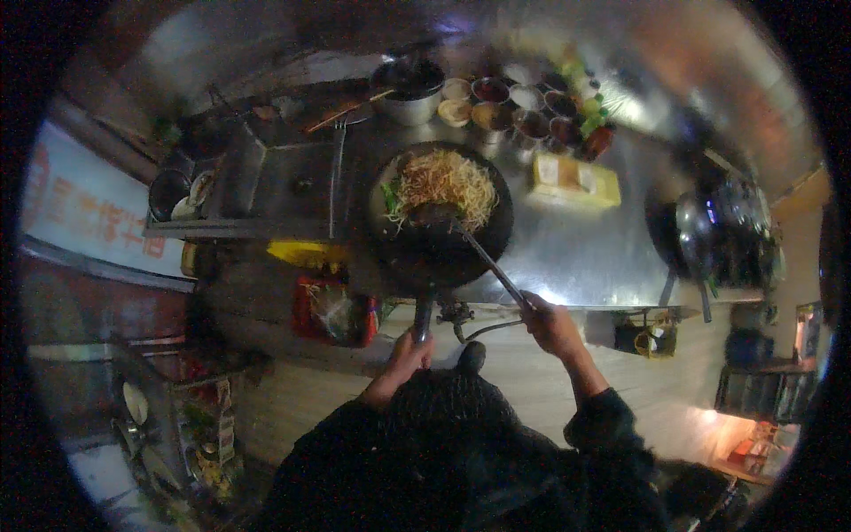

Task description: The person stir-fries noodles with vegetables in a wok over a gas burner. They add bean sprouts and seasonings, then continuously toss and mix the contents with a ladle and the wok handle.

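A dark wok (425,259) sits on the cooking counter straight ahead of me, its handle (423,312) pointing at my body. My left hand (409,359) is wrapped around that handle. In my right hand (549,323) is the long metal shaft of a ladle (492,266), which slants down into the wok. The ladle's dark head (435,214) rests against the near side of a heap of noodles (445,176). Some green vegetable pieces (389,197) lie at the heap's left edge.
Behind the wok stand a metal pot (409,110) and several seasoning bowls (492,116). A yellow box (576,183) lies on the steel counter (572,246) to the right, with more woks (698,226) beyond. Left is a sink (292,179); below it, a red crate (312,312).
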The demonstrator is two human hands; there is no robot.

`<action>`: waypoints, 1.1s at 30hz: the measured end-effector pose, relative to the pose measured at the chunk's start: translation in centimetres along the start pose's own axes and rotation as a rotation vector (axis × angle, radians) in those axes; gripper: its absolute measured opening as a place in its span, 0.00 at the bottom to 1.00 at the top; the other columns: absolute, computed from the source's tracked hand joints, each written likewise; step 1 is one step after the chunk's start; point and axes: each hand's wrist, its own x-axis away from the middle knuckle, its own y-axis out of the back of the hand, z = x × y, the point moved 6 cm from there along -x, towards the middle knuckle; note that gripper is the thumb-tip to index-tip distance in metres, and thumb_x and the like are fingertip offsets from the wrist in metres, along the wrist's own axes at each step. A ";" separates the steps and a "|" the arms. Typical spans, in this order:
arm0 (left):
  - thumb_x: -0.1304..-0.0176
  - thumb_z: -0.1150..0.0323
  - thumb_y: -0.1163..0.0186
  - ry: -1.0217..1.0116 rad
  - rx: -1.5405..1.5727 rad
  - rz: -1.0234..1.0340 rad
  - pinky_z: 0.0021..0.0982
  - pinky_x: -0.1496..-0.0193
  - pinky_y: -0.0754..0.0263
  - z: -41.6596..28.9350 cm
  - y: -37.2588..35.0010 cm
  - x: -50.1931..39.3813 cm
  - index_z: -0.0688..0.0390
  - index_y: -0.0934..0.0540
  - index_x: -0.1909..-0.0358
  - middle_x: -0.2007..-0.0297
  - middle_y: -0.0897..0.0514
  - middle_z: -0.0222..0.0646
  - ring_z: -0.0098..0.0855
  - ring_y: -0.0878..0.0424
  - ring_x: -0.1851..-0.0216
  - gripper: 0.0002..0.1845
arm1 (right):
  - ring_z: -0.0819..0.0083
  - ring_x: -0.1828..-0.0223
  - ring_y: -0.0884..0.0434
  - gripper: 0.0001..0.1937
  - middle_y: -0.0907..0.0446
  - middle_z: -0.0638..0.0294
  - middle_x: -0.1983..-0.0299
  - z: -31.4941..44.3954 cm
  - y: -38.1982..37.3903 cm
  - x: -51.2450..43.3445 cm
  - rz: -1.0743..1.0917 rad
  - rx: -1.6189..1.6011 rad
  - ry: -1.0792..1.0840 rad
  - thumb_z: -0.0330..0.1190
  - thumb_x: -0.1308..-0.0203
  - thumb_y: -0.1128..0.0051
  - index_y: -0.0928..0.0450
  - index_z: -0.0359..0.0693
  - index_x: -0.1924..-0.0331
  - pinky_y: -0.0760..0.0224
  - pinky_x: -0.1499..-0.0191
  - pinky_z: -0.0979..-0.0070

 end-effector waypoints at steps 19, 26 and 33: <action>0.36 0.61 0.34 0.011 -0.038 -0.017 0.32 0.76 0.29 3.6 -0.1 -0.9 0.57 0.24 0.62 0.80 0.23 0.28 0.26 0.24 0.81 0.12 | 0.55 0.74 0.19 0.22 0.18 0.48 0.71 1.9 0.8 0.7 0.013 0.067 0.051 0.32 0.32 0.43 0.27 0.36 0.35 0.26 0.67 0.62; 0.31 0.66 0.37 -0.021 0.160 -0.148 0.31 0.79 0.36 0.2 -0.1 -6.4 0.57 0.27 0.60 0.80 0.26 0.27 0.24 0.30 0.83 0.08 | 0.83 0.81 0.32 0.30 0.28 0.70 0.75 2.0 2.2 3.0 0.425 -0.447 -0.210 0.25 0.31 0.46 0.36 0.45 0.25 0.39 0.81 0.80; 0.33 0.68 0.35 0.139 0.170 -0.148 0.30 0.80 0.32 0.3 -0.3 -8.8 0.56 0.26 0.55 0.75 0.22 0.29 0.26 0.26 0.81 0.11 | 0.65 0.70 0.20 0.30 0.16 0.53 0.62 4.9 -8.9 -10.4 0.262 -0.717 -0.112 0.27 0.30 0.51 0.39 0.39 0.25 0.24 0.66 0.67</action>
